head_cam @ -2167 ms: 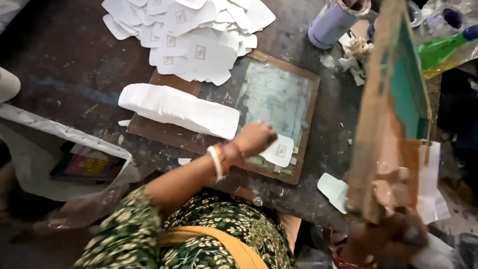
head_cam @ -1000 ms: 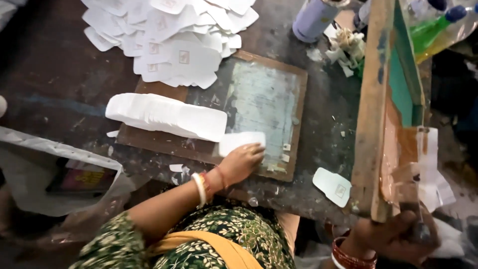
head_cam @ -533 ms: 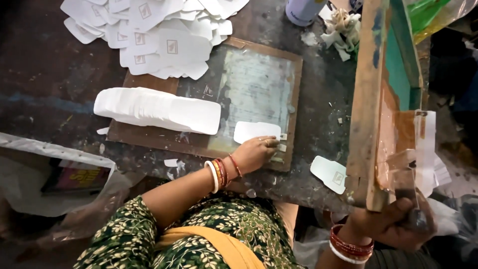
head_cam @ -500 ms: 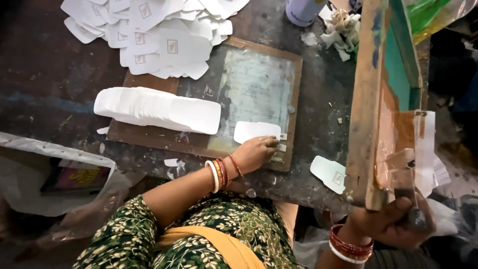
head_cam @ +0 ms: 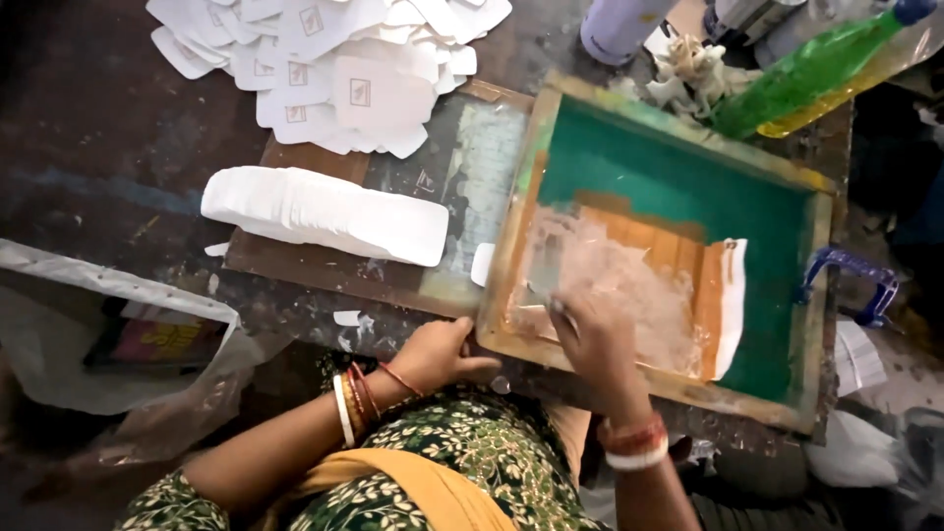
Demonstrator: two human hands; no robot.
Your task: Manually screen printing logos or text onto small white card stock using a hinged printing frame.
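1. The wooden screen-printing frame (head_cam: 678, 246) lay flat on the dark counter (head_cam: 118, 147), at about 3 o'clock in the view, with its green mesh facing up.
2. Its long axis ran from roughly 10 o'clock to 4 o'clock, the far corner near the green plastic bottle (head_cam: 806, 74) and the near edge just in front of the person.
3. The right hand (head_cam: 590, 334) was inside the frame at its near left part, fingers curled around a small squeegee (head_cam: 541, 285) pressed on the whitish ink patch over the orange area.
4. The squeegee was mostly hidden by the fingers, so its direction could not be told.
5. The left hand (head_cam: 438, 354) gripped the frame's near left corner, thumb lying along the wooden edge and fingers tucked under.
6. The frame covered the right part of the printing board (head_cam: 324, 265), which lay beneath it.
7. A long stack of white blank tags (head_cam: 324, 211) lay on the board at 9 o'clock of the frame, its long axis running roughly 9 to 3 o'clock.
8. A loose heap of printed white tags (head_cam: 334, 69) lay at 11 o'clock.
9. A blue clamp (head_cam: 851, 280) sat just beside the frame's right edge.
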